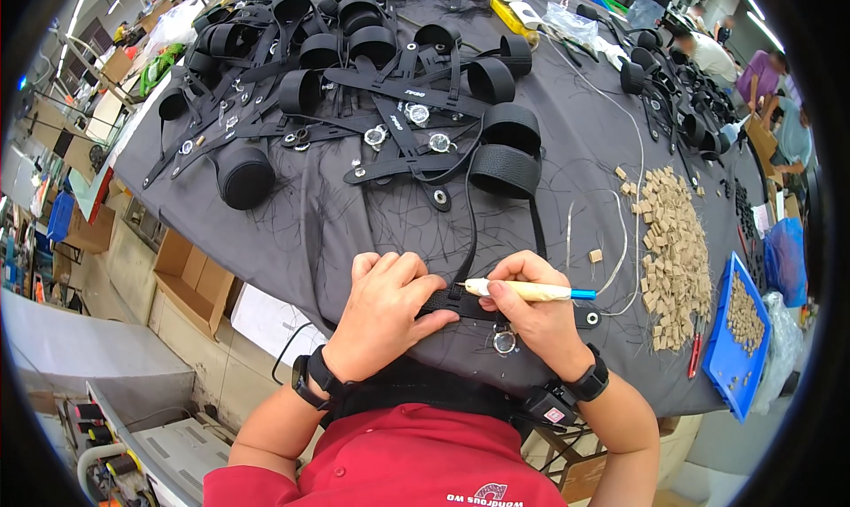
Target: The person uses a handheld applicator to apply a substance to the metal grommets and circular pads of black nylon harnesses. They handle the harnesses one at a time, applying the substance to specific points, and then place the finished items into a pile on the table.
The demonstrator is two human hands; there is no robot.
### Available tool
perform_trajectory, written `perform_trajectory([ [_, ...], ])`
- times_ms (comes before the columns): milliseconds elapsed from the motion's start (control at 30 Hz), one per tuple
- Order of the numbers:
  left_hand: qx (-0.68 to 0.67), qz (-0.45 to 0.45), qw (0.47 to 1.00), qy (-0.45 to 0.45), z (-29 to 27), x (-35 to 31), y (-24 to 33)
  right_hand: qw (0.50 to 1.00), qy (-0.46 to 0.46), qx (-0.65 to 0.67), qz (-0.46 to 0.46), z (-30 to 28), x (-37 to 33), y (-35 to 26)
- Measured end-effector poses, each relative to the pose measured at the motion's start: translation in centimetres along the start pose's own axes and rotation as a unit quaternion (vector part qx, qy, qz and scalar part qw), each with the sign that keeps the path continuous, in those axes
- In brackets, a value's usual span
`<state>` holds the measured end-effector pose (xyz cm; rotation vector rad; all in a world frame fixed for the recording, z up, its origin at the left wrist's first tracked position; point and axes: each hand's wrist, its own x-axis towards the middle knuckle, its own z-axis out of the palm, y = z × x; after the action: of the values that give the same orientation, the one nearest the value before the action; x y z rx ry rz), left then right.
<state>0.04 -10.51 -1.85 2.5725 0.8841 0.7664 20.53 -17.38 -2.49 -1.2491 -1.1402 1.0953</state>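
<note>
A black leather strap piece (440, 301) lies across the near edge of the table. My left hand (381, 299) is closed on its left end, with thumb and forefinger pressing on it. My right hand (536, 312) grips a pen-shaped corded tool (522, 289) with a cream handle and a blue end. The tool's thin tip meets the strap beside a narrow upright band (469, 232). Below my right fingers a round silver fitting (504, 340) hangs by the strap. At the strap's right end is a silver eyelet (592, 317). A black cup-shaped leather piece (505, 169) stands beyond my hands.
A heap of black straps and cups (354, 82) covers the far table. To the right lie a pile of small tan squares (673, 259), a red-handled tool (695, 355) and a blue tray (713, 352). A white cord (639, 153) crosses the cloth. Several people work at the far right.
</note>
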Motion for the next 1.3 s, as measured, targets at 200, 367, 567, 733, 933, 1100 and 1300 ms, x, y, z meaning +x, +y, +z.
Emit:
perform_trajectory([
  [200, -0.001, 0.001, 1.000, 0.002, 0.1, -0.1, 0.0, 1.000, -0.004, -0.007, 0.003, -0.1, -0.1, -0.2],
  [367, 0.008, 0.013, 1.000, -0.005, 0.1, -0.1, -0.1, 0.997, 0.041, 0.069, -0.004, -0.4, -0.3, -0.9],
  [567, 0.077, 0.151, 0.985, 0.013, -2.6, 1.6, 0.7, 0.942, 0.209, 0.193, -0.179, -5.3, -0.7, -6.2],
  [733, 0.160, 0.272, 0.946, 0.071, -10.1, 9.0, 3.1, 0.906, 0.285, 0.164, -0.269, -9.4, -4.3, -11.0],
  [933, -0.069, 0.144, 0.976, -0.149, -16.9, 15.5, 5.8, 0.891, 0.308, 0.107, -0.317, -11.2, -6.9, -12.7],
  [1100, -0.182, -0.039, 0.888, -0.421, -8.6, 18.1, 1.0, 0.908, 0.315, 0.081, -0.265, -11.2, -6.4, -11.5],
  [1300, 0.023, 0.100, 0.940, -0.327, -1.7, 17.9, -4.0, 0.973, 0.182, 0.077, -0.118, -10.6, -4.4, -9.2],
])
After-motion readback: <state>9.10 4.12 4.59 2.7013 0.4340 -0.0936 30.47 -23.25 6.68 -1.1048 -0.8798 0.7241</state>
